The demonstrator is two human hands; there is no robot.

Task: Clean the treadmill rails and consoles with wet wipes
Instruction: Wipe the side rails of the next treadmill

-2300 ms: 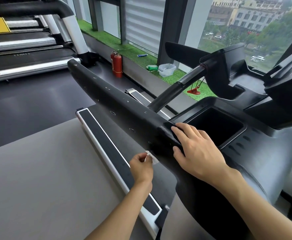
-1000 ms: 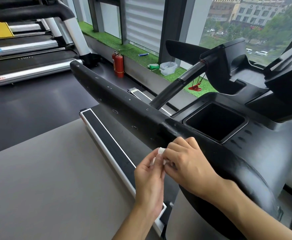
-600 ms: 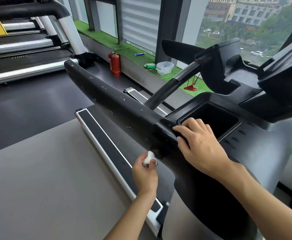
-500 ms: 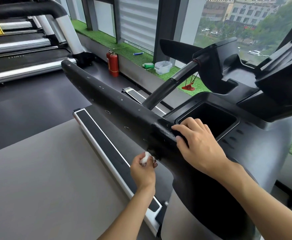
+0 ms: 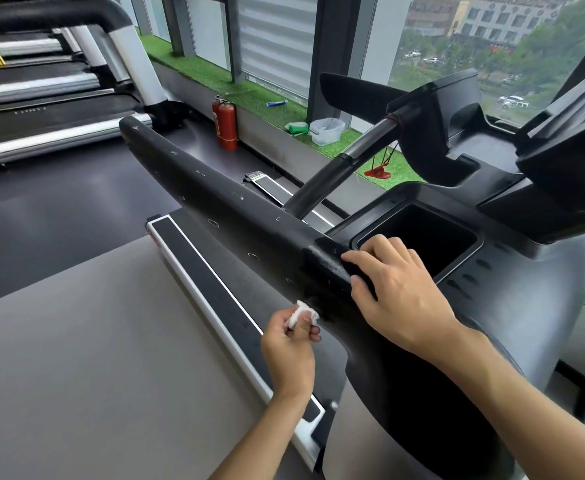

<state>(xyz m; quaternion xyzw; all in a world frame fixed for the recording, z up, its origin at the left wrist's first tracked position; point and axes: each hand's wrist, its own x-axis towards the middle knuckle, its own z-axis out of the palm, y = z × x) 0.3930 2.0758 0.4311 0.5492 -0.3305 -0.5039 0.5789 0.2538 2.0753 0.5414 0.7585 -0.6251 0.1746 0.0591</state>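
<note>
While the left hand (image 5: 289, 344) is pinching the balled wet wipe (image 5: 301, 311) against the black handrail's (image 5: 214, 202) lower edge near the console (image 5: 512, 289), the right hand (image 5: 398, 292) is resting loose fingers on top; rail-wiping is proceeding, likely needing outward strokes next.

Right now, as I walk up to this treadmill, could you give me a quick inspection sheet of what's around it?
Surface: black handrail, wet sheen near its console end.
Job's things: crumpled white wipe; console tray, nothing seen inside.
Clutter: red fire extinguishers, clear tub and green pack by the window.
Hands: left hand pinches the wipe at the handrail's lower edge; right hand rests on the handrail.
Cables: thin red cord hanging with a clip.
Surroundings: grey belt, other treadmills, windows.
</note>
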